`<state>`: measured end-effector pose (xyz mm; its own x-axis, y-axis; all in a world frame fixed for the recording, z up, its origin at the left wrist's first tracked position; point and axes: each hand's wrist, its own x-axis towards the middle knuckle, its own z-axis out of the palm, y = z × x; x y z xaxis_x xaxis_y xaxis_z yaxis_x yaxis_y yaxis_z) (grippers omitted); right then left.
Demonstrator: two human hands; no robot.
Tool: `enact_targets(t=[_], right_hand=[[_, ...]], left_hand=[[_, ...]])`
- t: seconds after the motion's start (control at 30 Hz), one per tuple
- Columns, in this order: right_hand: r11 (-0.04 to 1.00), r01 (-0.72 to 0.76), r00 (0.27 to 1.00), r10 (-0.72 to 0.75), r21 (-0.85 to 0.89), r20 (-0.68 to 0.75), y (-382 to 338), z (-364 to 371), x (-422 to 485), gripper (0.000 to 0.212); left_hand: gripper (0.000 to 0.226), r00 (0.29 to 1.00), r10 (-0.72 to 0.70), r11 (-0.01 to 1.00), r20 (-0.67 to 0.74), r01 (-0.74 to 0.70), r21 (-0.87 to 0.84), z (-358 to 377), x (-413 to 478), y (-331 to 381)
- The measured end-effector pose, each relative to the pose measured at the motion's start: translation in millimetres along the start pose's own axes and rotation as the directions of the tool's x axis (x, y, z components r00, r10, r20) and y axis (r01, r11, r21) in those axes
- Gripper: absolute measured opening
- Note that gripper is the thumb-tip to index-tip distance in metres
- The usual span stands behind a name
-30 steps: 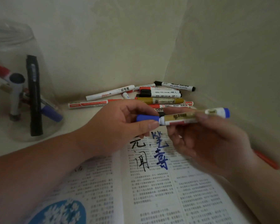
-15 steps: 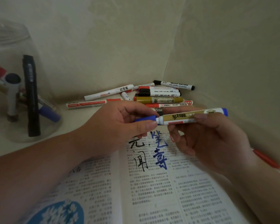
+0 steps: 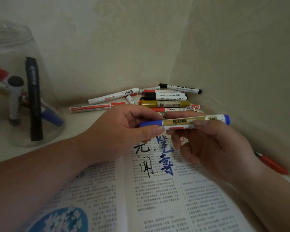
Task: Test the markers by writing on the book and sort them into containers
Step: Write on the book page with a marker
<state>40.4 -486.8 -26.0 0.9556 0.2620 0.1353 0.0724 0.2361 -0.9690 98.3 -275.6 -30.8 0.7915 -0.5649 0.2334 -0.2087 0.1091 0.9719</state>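
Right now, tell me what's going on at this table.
A person holds a blue marker level above the open book: the left hand pinches its blue cap, and the right hand grips the barrel. Blue and black characters are already written on the page. More markers lie piled in the corner behind, and a clear jar on the left holds several.

Blurry red pen (image 3: 273,164) at right; jar (image 3: 15,47) partly beyond left edge.
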Motion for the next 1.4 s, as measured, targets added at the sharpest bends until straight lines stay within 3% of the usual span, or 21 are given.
enact_targets(t=[0.1,0.2,0.33,0.4,0.47,0.53,0.6,0.67,0.7,0.73,0.77,0.8,0.83,0.93,1.1,1.2,1.27,1.4], right_hand=[[0.999,-0.028,0.996,0.025,-0.036,-0.089,-2,3,0,0.037],[0.990,0.049,0.958,-0.084,-0.134,-0.274,-5,4,0,0.025],[0.919,0.056,0.954,-0.165,-0.391,-0.250,-10,5,-7,0.015],[0.783,0.052,0.960,-0.211,-0.619,-0.186,-9,10,-14,0.019],[0.565,0.132,0.959,-0.282,-0.815,-0.040,-4,14,-18,0.019],[0.300,0.249,0.927,-0.349,-0.921,0.137,-3,16,-18,0.017],[0.173,0.306,0.896,-0.384,-0.936,0.222,-2,17,-19,0.021],[0.245,0.310,0.889,-0.418,-0.919,0.188,-2,21,-20,0.018],[0.391,0.266,0.912,-0.397,-0.881,0.100,-2,23,-20,0.015],[0.615,0.198,0.951,-0.309,-0.764,-0.002,-3,24,-20,0.017],[0.823,0.101,0.984,-0.164,-0.559,-0.063,-4,25,-19,0.024],[0.934,-0.007,0.997,-0.018,-0.358,-0.068,-3,23,-16,0.030],[0.974,-0.084,0.996,0.075,-0.210,-0.050,-3,21,-13,0.034],[0.990,-0.124,0.991,0.119,-0.071,-0.060,-4,21,-5,0.030],[1.000,0.015,0.959,-0.015,-0.001,-0.283,-9,20,2,0.018],[0.970,0.106,0.903,-0.185,-0.217,-0.388,-7,22,7,0.007],[0.922,0.118,0.860,-0.281,-0.370,-0.427,-13,28,11,0.011],[0.874,0.160,0.842,-0.363,-0.459,-0.398,-40,45,28,0.018]], left_hand=[[0.019,1.000,0.012,1.000,-0.007,-0.012,-0.002,-1,1,-2],[0.015,1.000,0.018,1.000,0.005,-0.018,0.000,-5,1,-4],[0.016,1.000,0.006,1.000,0.013,-0.005,-0.027,-8,1,-4],[0.027,0.999,-0.016,0.999,-0.031,0.017,0.035,-7,0,-3],[0.035,0.996,-0.006,0.994,-0.084,0.015,0.109,-3,-1,0],[0.031,0.993,0.008,0.994,-0.115,0.004,0.106,2,-1,2],[0.026,0.991,0.014,0.996,-0.130,-0.003,0.084,6,-2,4],[0.025,0.990,0.042,0.994,-0.131,-0.028,0.104,7,-3,5],[0.024,0.989,0.066,0.992,-0.131,-0.051,0.117,8,-5,6],[0.024,0.987,0.093,0.988,-0.131,-0.075,0.138,9,-6,7],[0.024,0.984,0.123,0.979,-0.131,-0.099,0.178,10,-8,7],[0.023,0.980,0.150,0.966,-0.134,-0.117,0.230,11,-10,7],[0.022,0.976,0.173,0.951,-0.136,-0.130,0.279,12,-10,7],[0.019,0.966,0.196,0.944,-0.170,-0.140,0.298,9,-7,2],[0.017,0.933,0.227,0.970,-0.281,-0.193,0.145,-6,3,-6],[0.017,0.915,0.206,0.978,-0.348,-0.185,0.092,-5,4,-4],[0.022,0.882,0.207,0.978,-0.424,-0.197,0.067,-10,6,-6],[0.035,0.762,0.053,0.986,-0.645,-0.144,-0.089,-28,15,-10]])
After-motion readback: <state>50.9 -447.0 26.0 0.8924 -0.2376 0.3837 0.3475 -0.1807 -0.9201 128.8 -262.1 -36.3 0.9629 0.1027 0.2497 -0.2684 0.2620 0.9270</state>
